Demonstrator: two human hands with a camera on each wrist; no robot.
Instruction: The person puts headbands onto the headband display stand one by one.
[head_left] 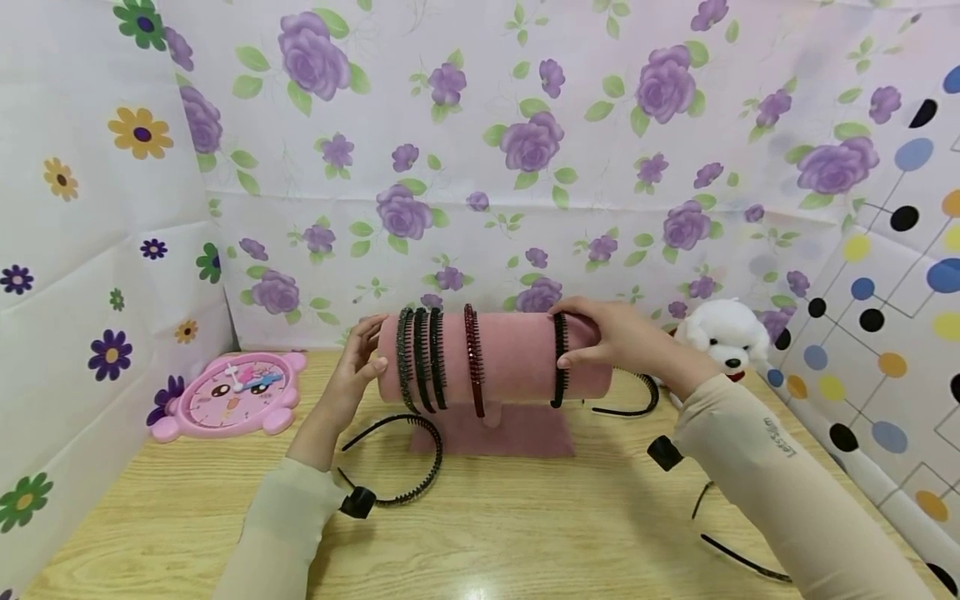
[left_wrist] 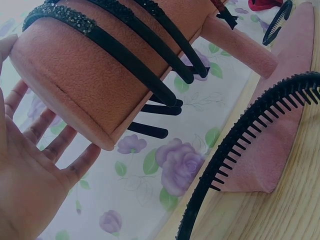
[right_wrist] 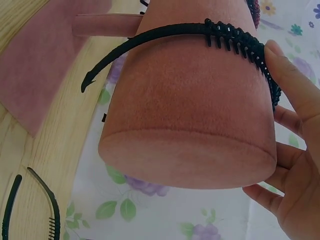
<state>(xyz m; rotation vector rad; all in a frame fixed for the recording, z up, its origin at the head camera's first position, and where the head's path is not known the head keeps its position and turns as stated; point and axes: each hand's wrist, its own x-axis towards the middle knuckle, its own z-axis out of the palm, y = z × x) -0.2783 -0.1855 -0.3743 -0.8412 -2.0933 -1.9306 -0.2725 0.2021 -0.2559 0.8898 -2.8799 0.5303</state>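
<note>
The left hand (head_left: 354, 367) reached up from the lower left to the near-left end of a pink roll (head_left: 517, 358), its thumb in front and its fingers behind the edge. The left wrist view showed its 4 fingers spread apart, their tips partly hidden by the roll; thumb and fingers took that end between them in a wide hold. The right hand (head_left: 611, 337) came in from the right, palm side toward the roll, wrist slightly bent. It pinched a black toothed headband (head_left: 561, 367), thumb on the front and index finger at the top, while its other fingers lay behind the roll. That headband sat around the roll near its right end.

The roll lay level on a short post above a pink base (head_left: 517, 435), which stood on the wooden table (head_left: 525, 533). Toward the left end, 3 dark headbands (head_left: 422, 360) sat close together; 1 red headband (head_left: 474, 358) sat apart from them, near the middle.

A loose headband (head_left: 439, 462) lay beside the left forearm. The right forearm, in a pale sleeve (head_left: 780, 467), slanted over the table. A pink clock (head_left: 238, 396) stood at the left, a white toy dog (head_left: 723, 333) at the right.
</note>
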